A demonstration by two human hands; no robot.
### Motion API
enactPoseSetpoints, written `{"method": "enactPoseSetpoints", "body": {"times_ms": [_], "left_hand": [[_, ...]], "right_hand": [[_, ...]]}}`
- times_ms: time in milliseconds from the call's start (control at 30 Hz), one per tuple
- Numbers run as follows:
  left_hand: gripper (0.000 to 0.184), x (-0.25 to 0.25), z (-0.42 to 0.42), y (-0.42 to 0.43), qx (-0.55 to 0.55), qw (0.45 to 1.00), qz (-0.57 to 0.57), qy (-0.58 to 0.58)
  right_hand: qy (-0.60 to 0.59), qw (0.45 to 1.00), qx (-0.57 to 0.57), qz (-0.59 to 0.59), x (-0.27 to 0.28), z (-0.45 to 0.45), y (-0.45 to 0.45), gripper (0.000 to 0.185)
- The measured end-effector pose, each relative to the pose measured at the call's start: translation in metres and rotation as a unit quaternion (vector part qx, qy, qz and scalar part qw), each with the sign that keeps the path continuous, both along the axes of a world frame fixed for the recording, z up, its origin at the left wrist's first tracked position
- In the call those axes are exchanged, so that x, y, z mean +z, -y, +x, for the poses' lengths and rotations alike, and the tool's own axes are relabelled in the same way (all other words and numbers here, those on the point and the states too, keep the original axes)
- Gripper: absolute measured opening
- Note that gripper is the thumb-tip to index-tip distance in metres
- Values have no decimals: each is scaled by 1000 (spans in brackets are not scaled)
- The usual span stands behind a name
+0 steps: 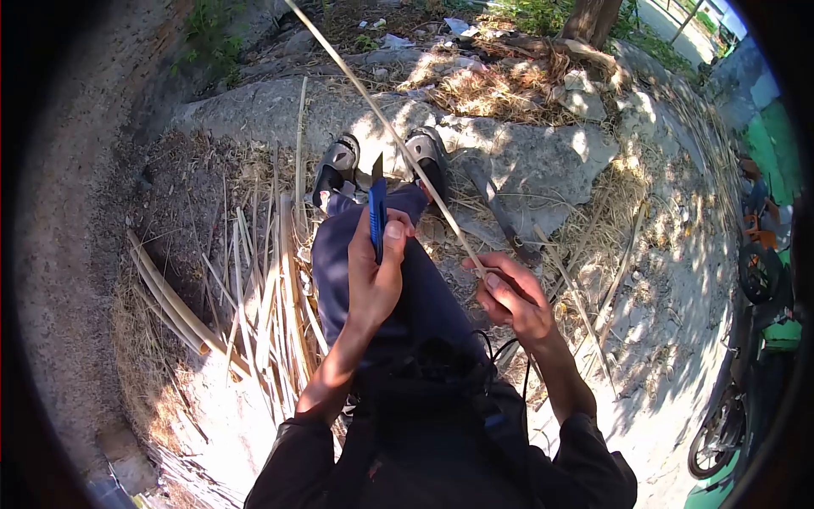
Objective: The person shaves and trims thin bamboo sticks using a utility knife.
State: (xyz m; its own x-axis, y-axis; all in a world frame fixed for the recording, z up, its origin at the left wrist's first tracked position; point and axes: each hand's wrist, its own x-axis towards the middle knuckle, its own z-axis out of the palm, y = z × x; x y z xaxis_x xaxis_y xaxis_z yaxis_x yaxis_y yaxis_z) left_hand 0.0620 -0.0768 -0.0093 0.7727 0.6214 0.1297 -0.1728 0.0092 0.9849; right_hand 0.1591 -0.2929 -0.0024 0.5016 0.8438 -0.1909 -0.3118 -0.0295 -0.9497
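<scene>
A blue utility knife (pixel 377 212) stands upright in my left hand (pixel 377 267), its dark blade extended toward my shoes. My right hand (pixel 517 301) pinches the near end of a long thin cane strip (pixel 381 116), which slants up and to the left past the top edge. The strip passes to the right of the blade, and the two are apart. Both hands are above my dark trousers (pixel 424 297). My fingers partly hide the knife's handle and the strip's near end.
Many split cane strips (pixel 284 314) lie left of my legs, beside thicker curved pieces (pixel 170 293). A long dark blade-like tool (pixel 496 208) rests by the rock slab (pixel 543 165) on the right. A motorcycle wheel (pixel 721 433) is at the far right, a tree trunk (pixel 589 21) above.
</scene>
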Motion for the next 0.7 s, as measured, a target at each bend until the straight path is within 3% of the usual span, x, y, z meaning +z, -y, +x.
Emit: {"method": "enactPoseSetpoints", "body": {"times_ms": [100, 167, 267, 467, 700], "left_hand": [[35, -16, -12, -3, -22, 1000, -3, -18], [34, -27, -21, -4, -120, 982, 140, -28], [32, -6, -27, 5, -152, 971, 175, -54], [20, 12, -33, 15, -121, 962, 222, -107], [25, 14, -34, 17, -71, 932, 346, -76]], "right_hand": [[-120, 991, -49, 34, 1, 2, -3, 38], [-119, 991, -46, 43, 5, 4, -4, 38], [-111, 992, -32, 50, 16, 5, -7, 38], [-103, 990, -35, 90, 26, -8, -13, 35], [3, 997, -40, 62, 30, -17, -8, 30]]}}
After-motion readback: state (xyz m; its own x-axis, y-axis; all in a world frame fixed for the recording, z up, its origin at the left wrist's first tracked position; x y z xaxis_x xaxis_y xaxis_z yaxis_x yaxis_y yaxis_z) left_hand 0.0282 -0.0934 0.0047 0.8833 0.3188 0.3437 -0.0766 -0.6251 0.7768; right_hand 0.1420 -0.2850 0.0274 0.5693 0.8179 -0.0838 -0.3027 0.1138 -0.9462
